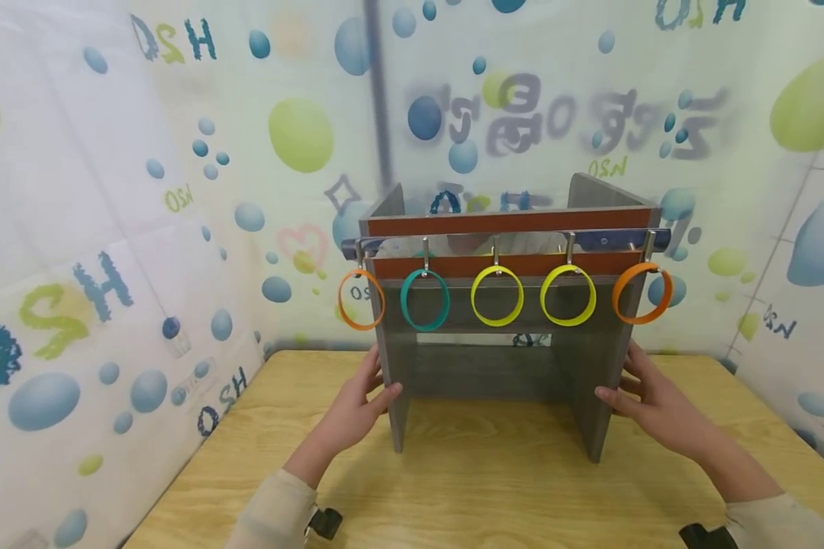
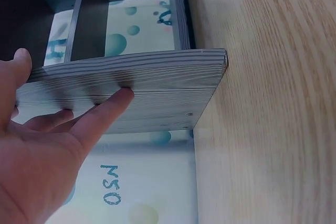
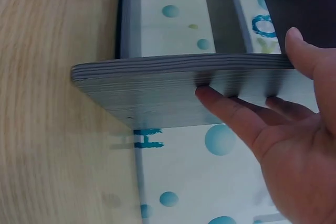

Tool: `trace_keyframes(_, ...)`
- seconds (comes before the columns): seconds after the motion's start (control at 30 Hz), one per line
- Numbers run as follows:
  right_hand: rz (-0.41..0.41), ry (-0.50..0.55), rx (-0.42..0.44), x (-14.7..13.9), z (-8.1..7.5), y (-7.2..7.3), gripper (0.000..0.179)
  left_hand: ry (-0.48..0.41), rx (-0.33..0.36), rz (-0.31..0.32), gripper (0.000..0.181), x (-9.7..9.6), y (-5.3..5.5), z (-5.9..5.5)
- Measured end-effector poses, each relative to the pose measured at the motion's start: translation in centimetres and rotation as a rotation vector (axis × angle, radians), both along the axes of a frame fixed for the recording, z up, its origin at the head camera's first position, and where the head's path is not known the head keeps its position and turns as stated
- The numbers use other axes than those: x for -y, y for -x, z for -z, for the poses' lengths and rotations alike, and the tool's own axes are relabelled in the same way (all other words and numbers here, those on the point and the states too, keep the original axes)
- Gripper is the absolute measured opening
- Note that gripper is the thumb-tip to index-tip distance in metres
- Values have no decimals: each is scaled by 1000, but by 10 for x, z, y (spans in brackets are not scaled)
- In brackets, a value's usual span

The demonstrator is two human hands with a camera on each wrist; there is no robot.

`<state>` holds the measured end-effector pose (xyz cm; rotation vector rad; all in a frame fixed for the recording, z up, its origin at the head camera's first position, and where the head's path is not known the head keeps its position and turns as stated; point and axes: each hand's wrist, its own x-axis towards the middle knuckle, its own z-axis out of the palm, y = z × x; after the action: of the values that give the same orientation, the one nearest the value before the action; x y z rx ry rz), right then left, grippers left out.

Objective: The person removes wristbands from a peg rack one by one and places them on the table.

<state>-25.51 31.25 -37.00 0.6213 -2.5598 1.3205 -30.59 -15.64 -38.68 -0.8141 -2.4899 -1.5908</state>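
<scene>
A grey wooden rack [image 1: 484, 374] with brown front strips stands upright on the table. My left hand [image 1: 353, 412] holds its left side panel [image 2: 163, 85], thumb at the front edge and fingers against the outer face. On the opposite side, my right hand [image 1: 662, 415] grips the right side panel [image 3: 157, 90] in the same way. Hooks along the rack's front bar [image 1: 604, 241] carry several rings: an orange ring [image 1: 341, 300], a teal ring [image 1: 404, 300], a yellow ring [image 1: 474, 296], another yellow ring [image 1: 544, 296] and a second orange ring [image 1: 668, 291].
The wooden table [image 1: 494, 496] extends in front of the rack and to both sides. Behind and around it hangs a pale curtain [image 1: 302, 69] printed with blue and green dots and letters.
</scene>
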Motion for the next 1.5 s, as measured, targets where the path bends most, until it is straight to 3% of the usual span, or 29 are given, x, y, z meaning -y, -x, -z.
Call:
trace_keyframes(0.27, -3, 37, -22, 1, 7, 0, 101, -21, -57, -12, 80, 3, -4, -5)
trace_keyframes(0.5, -2, 40, -21, 1, 9, -2, 100, -65, -145, -111, 73, 4, -8, -13)
trace_keyframes(0.7, 25, 16, -3, -2, 8, -3, 102, -130, -146, -187, 61, -3, -8, -32)
trace_keyframes(0.93, 25, 8, 11, -2, 7, -1, 102, -365, -133, -263, 44, -10, -11, -61)
trace_keyframes(1.03, 19, 13, 14, -1, 6, -1, 102, -477, -85, -230, 40, -12, -16, -71)
trace_keyframes(1.17, 18, 16, 14, 0, 5, 0, 102, -593, -4, -131, 35, -13, -25, -79)
trace_keyframes(1.37, 31, 3, 19, 0, 4, 0, 102, -739, 119, -23, 31, -13, -37, -81)
trace_keyframes(1.5, 37, -9, 23, 1, 3, 1, 101, -814, 152, 57, 31, -10, -41, -81)
